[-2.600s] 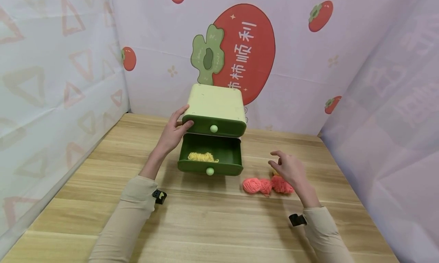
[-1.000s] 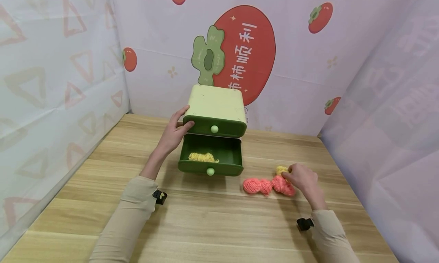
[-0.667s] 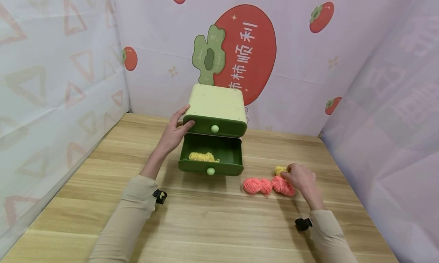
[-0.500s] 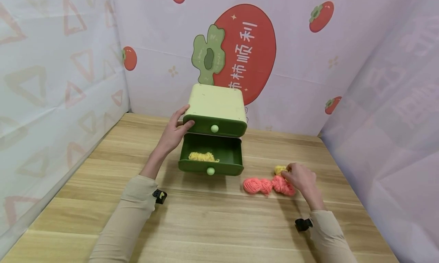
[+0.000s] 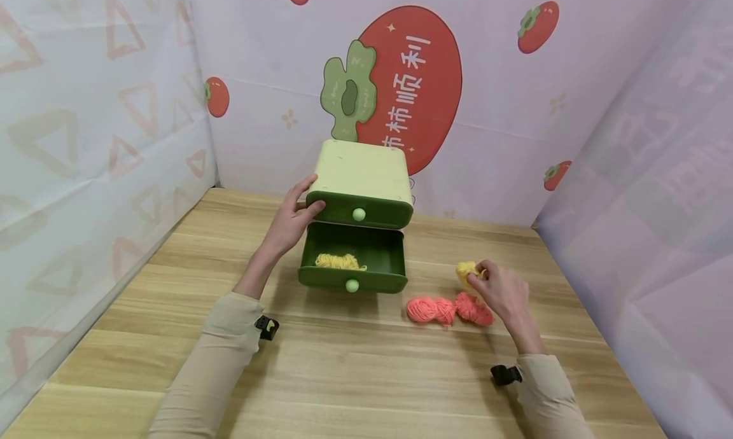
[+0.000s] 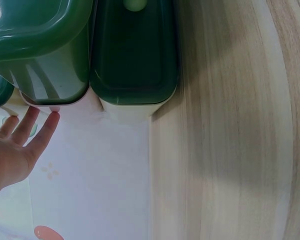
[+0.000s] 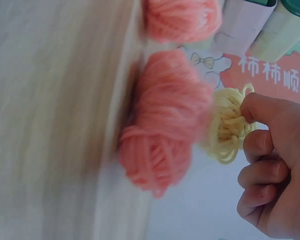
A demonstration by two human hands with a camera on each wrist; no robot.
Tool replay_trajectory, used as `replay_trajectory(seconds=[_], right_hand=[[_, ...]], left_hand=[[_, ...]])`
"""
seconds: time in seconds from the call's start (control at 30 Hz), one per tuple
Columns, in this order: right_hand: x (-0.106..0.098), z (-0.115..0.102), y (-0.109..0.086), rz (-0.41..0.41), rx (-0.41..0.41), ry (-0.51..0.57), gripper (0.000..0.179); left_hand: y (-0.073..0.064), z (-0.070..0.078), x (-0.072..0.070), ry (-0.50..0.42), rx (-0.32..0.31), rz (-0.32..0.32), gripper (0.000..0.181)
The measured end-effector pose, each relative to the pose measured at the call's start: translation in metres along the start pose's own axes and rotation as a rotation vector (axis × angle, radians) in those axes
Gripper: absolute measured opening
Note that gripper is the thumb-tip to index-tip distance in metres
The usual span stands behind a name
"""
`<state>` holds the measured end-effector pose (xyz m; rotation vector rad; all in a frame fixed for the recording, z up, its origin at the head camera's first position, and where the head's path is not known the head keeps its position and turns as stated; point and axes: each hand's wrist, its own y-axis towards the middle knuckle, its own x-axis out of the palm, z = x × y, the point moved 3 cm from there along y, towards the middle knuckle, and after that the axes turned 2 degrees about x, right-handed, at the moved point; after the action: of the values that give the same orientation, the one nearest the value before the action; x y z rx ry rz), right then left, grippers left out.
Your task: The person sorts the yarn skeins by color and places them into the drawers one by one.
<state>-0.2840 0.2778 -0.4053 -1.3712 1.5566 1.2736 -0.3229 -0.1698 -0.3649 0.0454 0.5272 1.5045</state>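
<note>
1. Looped yellow yarn skein [image 5: 465, 272]: held above the pale wooden surface [image 5: 355, 362], near a lumpy coral-pink yarn skein [image 5: 474, 309]. Probably light, soft, non-slip; best pinched through its middle.
2. Right hand [image 5: 505, 291]: grip narrow, pinching yellow yarn; lower fingers curled.
3. Left hand [image 5: 288, 224]: fingers spread against green-and-cream drawer box [image 5: 361, 172].
</note>
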Motion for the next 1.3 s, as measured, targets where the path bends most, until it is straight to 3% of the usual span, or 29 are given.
replay_trajectory(seconds=[0.63,0.93,1.3], right_hand=[[-0.025,-0.068,-0.002,0.172,-0.201,0.09,0.023],[-0.034,-0.104,0.001,0.212,-0.28,0.124,0.02],[-0.034,-0.145,0.006,0.275,-0.409,0.154,0.013]], left_hand=[[-0.001,-0.002,0.002,-0.002,0.021,0.018,0.062],[-0.001,0.0,0.002,-0.018,0.02,0.021,0.062],[-0.002,0.001,0.001,-0.011,0.023,0.024,0.062]])
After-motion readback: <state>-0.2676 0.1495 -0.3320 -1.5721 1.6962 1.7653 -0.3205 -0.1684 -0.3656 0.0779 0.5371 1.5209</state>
